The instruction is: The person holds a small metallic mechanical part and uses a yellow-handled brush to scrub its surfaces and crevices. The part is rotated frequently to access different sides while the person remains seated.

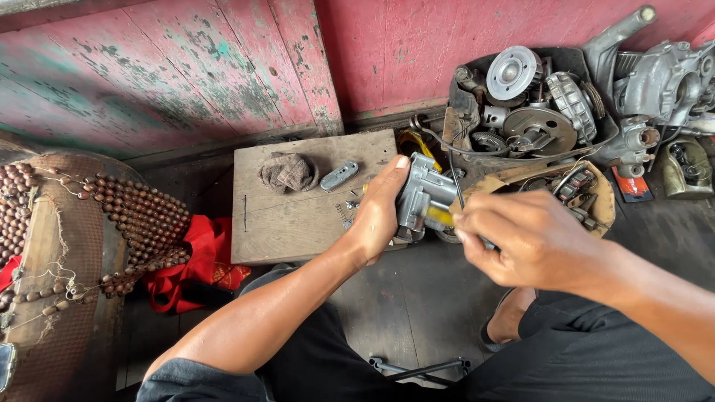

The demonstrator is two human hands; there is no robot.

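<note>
Gripping one grey metal part (423, 199) just right of the board (298, 216), the left hand (380, 212) wraps it, thumb on top, fingers behind. One right hand (525, 242) pinches a yellow-handled tool (439, 217) against the part's lower side. On the board: one rag (288, 172), one small grey piece (339, 176).

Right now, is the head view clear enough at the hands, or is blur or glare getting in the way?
Head view: even, soft daylight, no harsh shadows. The left hand and grey metal part are sharp; the right hand is slightly motion-blurred at the fingers. Mild glare on the shiny engine parts; edges show wide-angle bending.
</note>
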